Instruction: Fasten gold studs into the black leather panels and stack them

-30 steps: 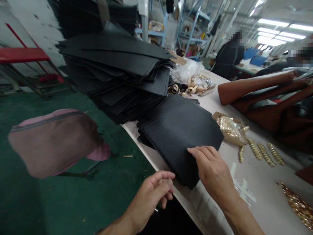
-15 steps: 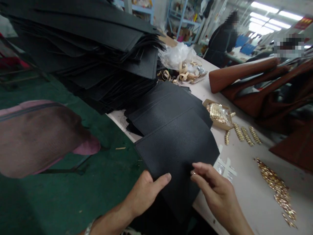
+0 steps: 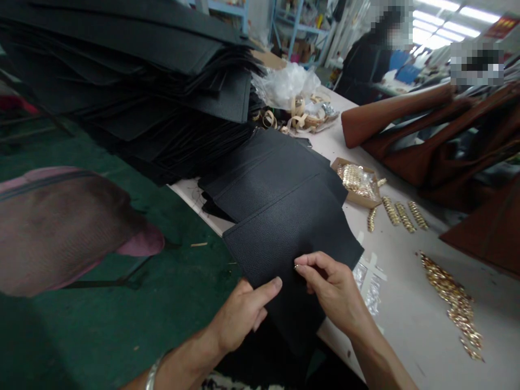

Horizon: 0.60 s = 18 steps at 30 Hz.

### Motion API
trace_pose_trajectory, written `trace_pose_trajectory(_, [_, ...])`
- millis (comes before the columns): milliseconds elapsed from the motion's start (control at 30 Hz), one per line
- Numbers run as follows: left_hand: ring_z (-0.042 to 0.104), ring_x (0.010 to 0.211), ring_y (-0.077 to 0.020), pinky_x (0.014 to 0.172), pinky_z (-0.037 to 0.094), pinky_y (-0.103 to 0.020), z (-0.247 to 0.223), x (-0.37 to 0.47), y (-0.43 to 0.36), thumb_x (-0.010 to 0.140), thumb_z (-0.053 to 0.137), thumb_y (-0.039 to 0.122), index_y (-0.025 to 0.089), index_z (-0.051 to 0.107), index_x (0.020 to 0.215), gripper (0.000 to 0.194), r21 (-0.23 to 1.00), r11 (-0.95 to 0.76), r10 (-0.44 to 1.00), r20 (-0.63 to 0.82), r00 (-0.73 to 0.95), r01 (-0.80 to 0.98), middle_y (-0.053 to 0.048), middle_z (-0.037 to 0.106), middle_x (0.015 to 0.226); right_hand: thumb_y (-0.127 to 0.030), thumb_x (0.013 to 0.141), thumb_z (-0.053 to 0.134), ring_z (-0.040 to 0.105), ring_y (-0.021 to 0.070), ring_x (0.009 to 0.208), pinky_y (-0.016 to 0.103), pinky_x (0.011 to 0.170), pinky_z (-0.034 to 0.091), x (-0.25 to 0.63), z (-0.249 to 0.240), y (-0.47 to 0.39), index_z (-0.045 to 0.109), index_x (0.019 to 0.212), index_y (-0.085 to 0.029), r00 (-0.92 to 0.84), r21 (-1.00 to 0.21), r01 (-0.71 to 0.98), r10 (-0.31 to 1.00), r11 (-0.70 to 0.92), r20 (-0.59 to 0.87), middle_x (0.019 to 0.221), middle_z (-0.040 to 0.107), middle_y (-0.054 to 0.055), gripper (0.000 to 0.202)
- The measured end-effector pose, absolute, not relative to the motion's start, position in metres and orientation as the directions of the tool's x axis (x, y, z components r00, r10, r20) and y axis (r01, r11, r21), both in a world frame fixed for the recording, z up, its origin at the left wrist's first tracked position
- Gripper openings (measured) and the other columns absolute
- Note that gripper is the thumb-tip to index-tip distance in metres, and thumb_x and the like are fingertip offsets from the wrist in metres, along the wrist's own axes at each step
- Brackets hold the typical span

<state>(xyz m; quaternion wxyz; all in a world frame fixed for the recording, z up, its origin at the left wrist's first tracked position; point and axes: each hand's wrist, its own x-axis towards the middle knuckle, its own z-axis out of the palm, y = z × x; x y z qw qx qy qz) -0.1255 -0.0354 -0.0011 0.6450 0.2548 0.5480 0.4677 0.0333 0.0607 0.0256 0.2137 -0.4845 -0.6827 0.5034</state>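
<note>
A black leather panel (image 3: 292, 222) lies on top of other panels and hangs over the table's near edge. My left hand (image 3: 249, 311) grips its lower left edge, thumb on top and fingers mostly underneath. Thumb and forefinger of my right hand (image 3: 325, 281) pinch a tiny shiny metal piece (image 3: 296, 266) just above the panel's surface. To the right, a long heap of small gold metal pieces (image 3: 450, 303) lies on the white table (image 3: 410, 325).
Tall stacks of black panels (image 3: 162, 81) rise at the upper left. An open box of gold parts (image 3: 359, 184), brown leather bags (image 3: 439, 135) and a crumpled plastic bag (image 3: 288, 84) are on the table. A covered seat (image 3: 73, 227) stands left. A person (image 3: 365, 59) is beyond.
My right hand has moved left over the panel, bringing the tiny metal piece closer to my left hand. My left hand keeps its hold on the panel. The view has shifted slightly.
</note>
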Motion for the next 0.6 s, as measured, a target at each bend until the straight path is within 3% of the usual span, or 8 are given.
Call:
trace_pose_trajectory(67, [0.027, 0.035, -0.0037, 0.037, 0.023, -0.02, 0.003, -0.124, -0.035, 0.082, 0.061, 0.057, 0.015, 0.066, 0.077, 0.043, 0.844, 0.43, 0.881, -0.47, -0.055, -0.319, 0.004, 0.052, 0.054, -0.039, 0.088, 0.063, 0.053, 0.011, 0.06, 0.025, 0.057, 0.043, 0.034, 0.024, 0.062, 0.072, 0.092, -0.021, -0.445, -0.887, 0.459, 0.875, 0.042, -0.189, 0.072, 0.06, -0.001, 0.02])
trace_pose_trajectory(267, [0.034, 0.034, -0.0117, 0.039, 0.033, -0.023, 0.006, -0.117, -0.042, 0.084, 0.06, 0.056, 0.022, 0.061, 0.054, 0.045, 0.881, 0.411, 0.854, -0.462, -0.24, -0.233, 0.007, 0.032, 0.032, -0.038, 0.088, 0.063, 0.056, 0.0122, 0.063, 0.026, 0.059, 0.046, 0.033, 0.019, 0.066, 0.071, 0.091, -0.021, -0.491, -0.885, 0.464, 0.842, 0.038, -0.221, 0.074, 0.062, -0.001, 0.019])
trace_pose_trajectory(400, [0.056, 0.056, -0.0182, 0.064, 0.05, -0.027, 0.002, -0.114, -0.049, 0.089, 0.058, 0.05, 0.021, 0.07, 0.067, 0.038, 0.942, 0.312, 0.889, -0.334, -0.313, -0.121, 0.002, 0.054, 0.046, -0.04, 0.086, 0.065, 0.055, 0.0124, 0.062, 0.025, 0.058, 0.046, 0.029, 0.02, 0.065, 0.069, 0.09, -0.02, -0.485, -0.887, 0.461, 0.834, -0.014, -0.265, 0.069, 0.06, -0.002, 0.02])
trace_pose_trajectory(500, [0.062, 0.077, -0.0192, 0.085, 0.049, -0.029, 0.003, -0.114, -0.053, 0.093, 0.055, 0.045, 0.019, 0.073, 0.09, 0.032, 0.956, 0.287, 0.898, -0.292, -0.329, -0.065, -0.001, 0.069, 0.075, -0.041, 0.084, 0.067, 0.054, 0.0119, 0.059, 0.025, 0.055, 0.046, 0.026, 0.021, 0.064, 0.066, 0.087, -0.019, -0.483, -0.889, 0.453, 0.821, -0.063, -0.304, 0.065, 0.058, -0.003, 0.021])
trace_pose_trajectory(600, [0.062, 0.077, -0.0191, 0.083, 0.05, -0.028, 0.006, -0.115, -0.055, 0.093, 0.054, 0.046, 0.018, 0.073, 0.094, 0.033, 0.947, 0.318, 0.895, -0.316, -0.315, -0.047, -0.001, 0.07, 0.079, -0.039, 0.082, 0.067, 0.053, 0.0108, 0.057, 0.023, 0.051, 0.046, 0.024, 0.021, 0.063, 0.065, 0.084, -0.018, -0.493, -0.896, 0.435, 0.809, -0.088, -0.318, 0.066, 0.058, -0.003, 0.021])
